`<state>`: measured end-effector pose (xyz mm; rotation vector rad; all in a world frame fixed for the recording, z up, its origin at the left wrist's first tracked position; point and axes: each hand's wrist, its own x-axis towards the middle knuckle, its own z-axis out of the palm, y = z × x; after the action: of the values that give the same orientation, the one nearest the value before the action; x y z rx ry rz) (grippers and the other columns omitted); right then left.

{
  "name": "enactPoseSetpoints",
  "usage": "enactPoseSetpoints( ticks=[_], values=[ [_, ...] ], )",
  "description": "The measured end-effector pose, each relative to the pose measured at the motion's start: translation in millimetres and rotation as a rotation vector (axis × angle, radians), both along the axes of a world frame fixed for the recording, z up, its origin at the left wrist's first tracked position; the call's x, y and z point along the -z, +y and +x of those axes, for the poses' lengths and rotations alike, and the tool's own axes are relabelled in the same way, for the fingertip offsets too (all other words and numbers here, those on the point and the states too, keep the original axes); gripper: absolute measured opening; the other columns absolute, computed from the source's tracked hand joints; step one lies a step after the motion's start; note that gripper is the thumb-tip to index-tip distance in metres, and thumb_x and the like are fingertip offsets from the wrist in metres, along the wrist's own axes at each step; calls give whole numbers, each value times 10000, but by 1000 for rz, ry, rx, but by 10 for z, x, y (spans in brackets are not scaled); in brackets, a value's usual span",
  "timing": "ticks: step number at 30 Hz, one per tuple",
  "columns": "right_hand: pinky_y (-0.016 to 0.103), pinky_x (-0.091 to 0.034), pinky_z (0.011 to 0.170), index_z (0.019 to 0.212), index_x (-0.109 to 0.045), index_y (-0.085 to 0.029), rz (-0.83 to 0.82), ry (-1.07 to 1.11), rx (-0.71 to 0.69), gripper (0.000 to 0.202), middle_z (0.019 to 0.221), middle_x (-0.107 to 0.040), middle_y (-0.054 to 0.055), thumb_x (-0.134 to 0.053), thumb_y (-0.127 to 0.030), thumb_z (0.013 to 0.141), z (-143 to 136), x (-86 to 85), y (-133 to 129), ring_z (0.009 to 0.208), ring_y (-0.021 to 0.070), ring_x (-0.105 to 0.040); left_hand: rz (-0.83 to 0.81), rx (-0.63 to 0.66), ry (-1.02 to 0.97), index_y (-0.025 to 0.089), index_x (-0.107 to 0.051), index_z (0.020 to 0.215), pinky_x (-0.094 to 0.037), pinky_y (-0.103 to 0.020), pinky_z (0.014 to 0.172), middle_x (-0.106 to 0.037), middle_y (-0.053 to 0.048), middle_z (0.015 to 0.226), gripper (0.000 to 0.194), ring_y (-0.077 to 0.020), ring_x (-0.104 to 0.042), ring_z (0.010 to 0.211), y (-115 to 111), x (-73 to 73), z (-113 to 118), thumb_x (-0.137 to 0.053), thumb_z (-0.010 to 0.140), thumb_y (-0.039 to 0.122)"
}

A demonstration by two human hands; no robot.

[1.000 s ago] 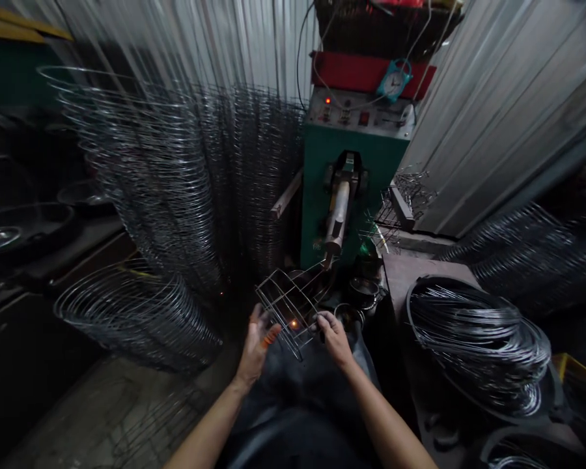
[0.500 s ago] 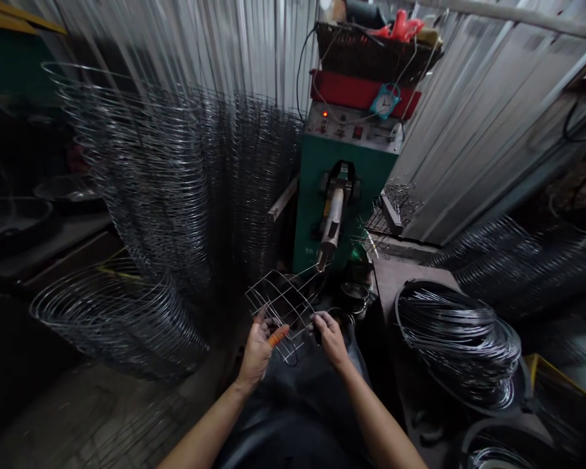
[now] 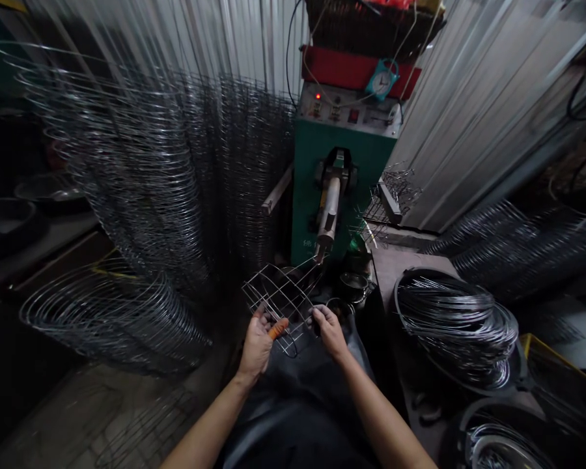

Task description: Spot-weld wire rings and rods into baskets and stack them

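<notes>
A small wire basket or rack [image 3: 286, 286], a grid of thin metal rods, is held between my two hands in front of the green machine [image 3: 305, 195]. My left hand [image 3: 260, 345] grips its near left side, with orange coverings on the thumb and a finger. At the near right side, my right hand [image 3: 328, 329] has its fingers pinched on the wire edge. The far corner of the wirework meets the tip of the machine's metal arm [image 3: 326, 238]; whether it is clamped there I cannot tell.
Tall stacks of wire hoops [image 3: 161, 182] stand on the left, with a lower stack [image 3: 112, 319] nearer me. On the right, a black basin [image 3: 400, 306] holds many bent wires. A small pot [image 3: 354, 286] sits beside the machine. A teal clock [image 3: 383, 79] hangs above.
My view has tipped slightly down and shifted, so the machine and stacks sit differently in the picture. Both hands keep hold of the wirework, which stays at the arm's tip.
</notes>
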<state>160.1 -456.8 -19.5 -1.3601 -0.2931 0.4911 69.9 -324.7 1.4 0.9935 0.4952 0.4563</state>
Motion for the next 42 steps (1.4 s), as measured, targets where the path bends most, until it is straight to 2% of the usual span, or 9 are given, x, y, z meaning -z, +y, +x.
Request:
enactPoseSetpoints(
  ticks=[8, 15, 21, 25, 29, 36, 42],
  values=[
    [224, -350, 494, 787, -567, -189, -27, 42, 0, 327, 610, -562, -11, -575, -514, 755, -1, 47, -12, 532, 118, -486, -32, 22, 55, 214, -440, 1188, -516, -244, 598, -549, 12, 856, 708, -130, -574, 747, -1, -99, -5, -784, 570, 248],
    [253, -416, 592, 802, -581, -193, 33, 55, -45, 296, 627, -564, -13, -591, -485, 757, 60, 134, -21, 574, 128, -523, -55, 63, 137, 216, -421, 1171, -529, -265, 559, -559, -5, 891, 694, -146, -590, 733, -6, -165, 28, -773, 576, 279],
    [249, -418, 577, 809, -573, -193, 19, 10, 5, 289, 635, -562, -13, -556, -481, 785, 11, 27, -32, 561, 124, -514, -48, 50, 144, 217, -433, 1121, -524, -246, 516, -537, 20, 827, 631, -120, -567, 659, -33, -253, 32, -761, 583, 253],
    [254, -424, 579, 770, -573, -191, -42, -66, 17, 292, 620, -557, -14, -555, -482, 777, -49, -77, -38, 572, 134, -515, -149, 113, 172, 188, -459, 1046, -526, -270, 499, -545, 14, 786, 543, -126, -565, 626, 4, -191, 34, -738, 581, 216],
    [256, -422, 573, 738, -571, -193, -79, -108, 26, 295, 611, -551, -14, -552, -485, 779, -94, -61, -85, 574, 137, -510, -159, 102, 149, 201, -436, 1046, -534, -290, 520, -549, 14, 808, 548, -131, -571, 649, -29, -129, -19, -737, 589, 220],
    [265, -415, 577, 769, -574, -195, -24, -25, 28, 341, 612, -560, -13, -577, -535, 745, -132, 47, -116, 564, 140, -510, -116, 110, 139, 209, -424, 1041, -536, -281, 513, -517, 32, 798, 568, -116, -557, 640, -93, -221, -69, -745, 573, 230],
    [256, -395, 567, 770, -570, -189, -5, -25, 23, 329, 608, -565, -14, -575, -518, 756, -128, 65, -107, 556, 134, -506, -79, 106, 134, 212, -413, 1046, -533, -261, 499, -504, 28, 817, 556, -107, -549, 646, -86, -220, -63, -733, 592, 210]
  ],
)
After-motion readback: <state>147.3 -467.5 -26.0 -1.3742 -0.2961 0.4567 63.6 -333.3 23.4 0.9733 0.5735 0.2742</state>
